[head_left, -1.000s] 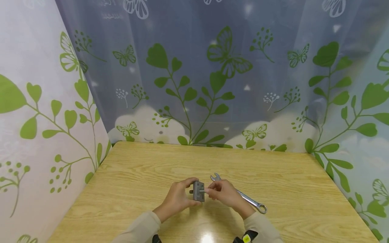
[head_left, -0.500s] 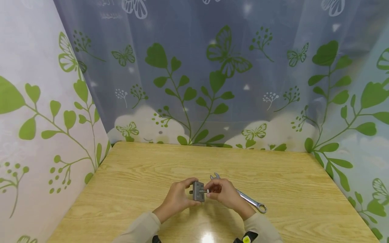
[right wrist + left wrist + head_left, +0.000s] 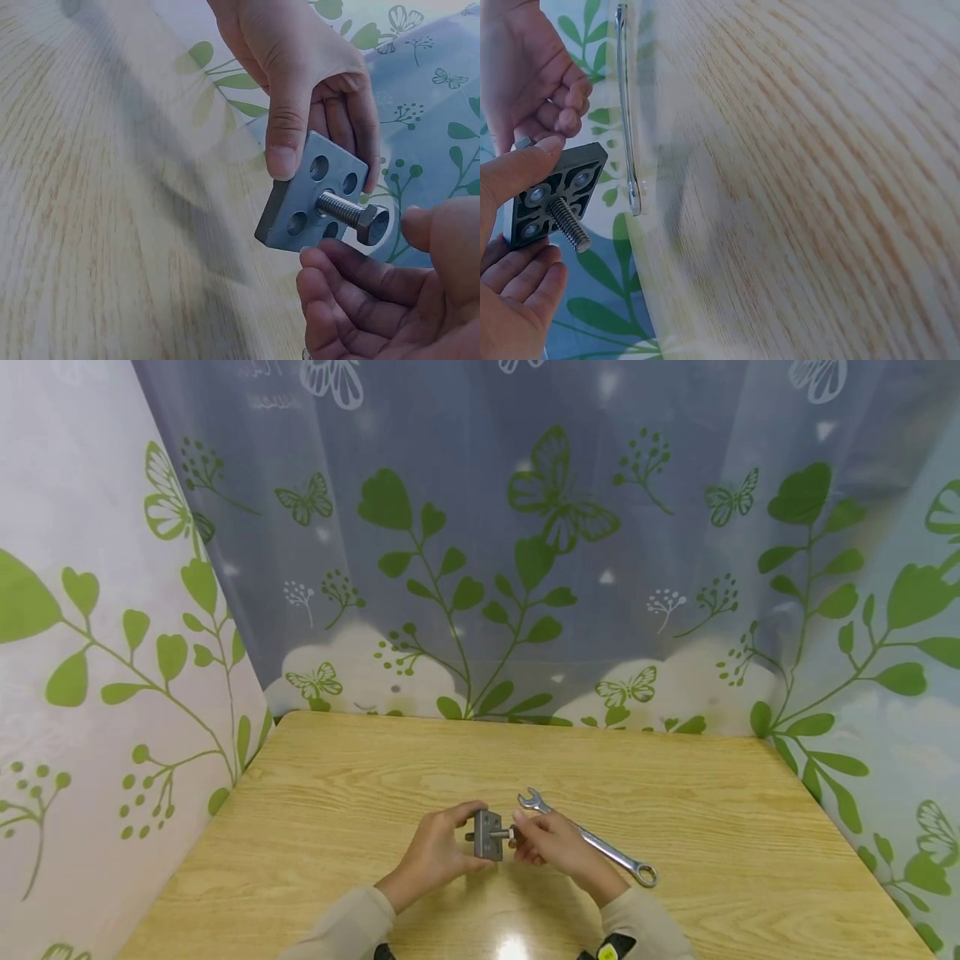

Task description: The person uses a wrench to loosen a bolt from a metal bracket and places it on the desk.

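My left hand (image 3: 437, 850) grips a square grey metal plate (image 3: 485, 848) by opposite edges, thumb on one side and fingers on the other. A hex bolt (image 3: 341, 209) passes through the plate's middle, and several round holes surround it. On the far face, the left wrist view shows the threaded end (image 3: 571, 227) sticking out. My right hand (image 3: 561, 850) is beside the bolt's head (image 3: 373, 225). Its fingers are loosely bent around that space, and in the right wrist view the thumb is apart from the head. Nothing is pinched there.
A combination wrench (image 3: 617, 855) lies slantwise on the wooden table (image 3: 360, 768), partly behind my right hand. Patterned curtains (image 3: 465, 635) with green leaves and butterflies stand at the table's back and sides.
My right fingers were around the bolt's outer end a second ago. They have come off, turned and spread, so the hex head now shows. The left hand and plate have stayed nearly still.
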`<state>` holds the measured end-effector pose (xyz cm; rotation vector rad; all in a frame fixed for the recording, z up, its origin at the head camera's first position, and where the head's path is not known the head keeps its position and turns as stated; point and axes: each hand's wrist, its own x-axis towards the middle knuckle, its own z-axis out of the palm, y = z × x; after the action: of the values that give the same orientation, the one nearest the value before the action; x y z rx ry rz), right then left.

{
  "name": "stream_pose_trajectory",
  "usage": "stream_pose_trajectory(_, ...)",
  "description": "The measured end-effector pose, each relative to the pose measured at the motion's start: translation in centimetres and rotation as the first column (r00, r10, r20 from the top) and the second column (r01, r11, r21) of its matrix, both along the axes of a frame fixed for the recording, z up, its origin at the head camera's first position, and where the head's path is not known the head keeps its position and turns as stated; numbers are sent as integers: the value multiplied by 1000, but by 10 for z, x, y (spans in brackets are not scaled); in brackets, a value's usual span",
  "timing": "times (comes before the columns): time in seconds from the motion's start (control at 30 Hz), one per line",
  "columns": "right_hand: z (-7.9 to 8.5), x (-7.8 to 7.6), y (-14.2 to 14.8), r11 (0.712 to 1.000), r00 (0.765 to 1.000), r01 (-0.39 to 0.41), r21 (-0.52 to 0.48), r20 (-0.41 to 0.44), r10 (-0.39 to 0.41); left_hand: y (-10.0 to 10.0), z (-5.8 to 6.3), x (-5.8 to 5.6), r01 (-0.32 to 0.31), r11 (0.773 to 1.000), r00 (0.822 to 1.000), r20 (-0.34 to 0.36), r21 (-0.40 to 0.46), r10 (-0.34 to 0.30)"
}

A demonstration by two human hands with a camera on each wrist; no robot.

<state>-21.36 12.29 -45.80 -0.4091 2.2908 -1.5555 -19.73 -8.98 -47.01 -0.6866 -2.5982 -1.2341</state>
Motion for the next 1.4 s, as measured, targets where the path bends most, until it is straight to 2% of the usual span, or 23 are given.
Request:
stream_pose_trajectory(0.1,-2,0,-1,1000,1000,6,1,28,-6,0,0,0,-2,1000,1000,4,4,2)
stream_pose_trajectory(0.27,0,2,-3,1000,1000,7,10,22,-7,0,0,1,-1,1000,1000,10,-3,1)
stream_pose_trajectory(0.5,4,1,1,1000,997,-16,24,-77,18,-1,0,1,10,1000,999,34,-2,-10)
stream_pose_trajectory(0.7,5,-1,2,998,976,-23,51,-216,34,-1,-1,1,11,1000,999,40,-6,-10)
stream_pose_trajectory(0.87,8,0,2,999,965,-29,32,-259,36,-1,1,1,7,1000,999,47,-5,-7)
stream_pose_trajectory(1.07,8,0,2,999,967,-37,24,-251,42,0,2,1,10,1000,998,57,1,-10)
stream_pose_trajectory(1.17,7,0,2,998,973,-27,56,-229,39,0,2,1,7,1000,998,62,-6,-7)
stream_pose_trajectory(1.23,7,1,3,996,979,-17,89,-199,34,-1,2,1,3,1000,998,62,-14,-2)
stream_pose_trajectory(1.4,5,2,4,997,997,-21,71,-69,26,-2,2,0,-7,1000,999,36,-26,8)
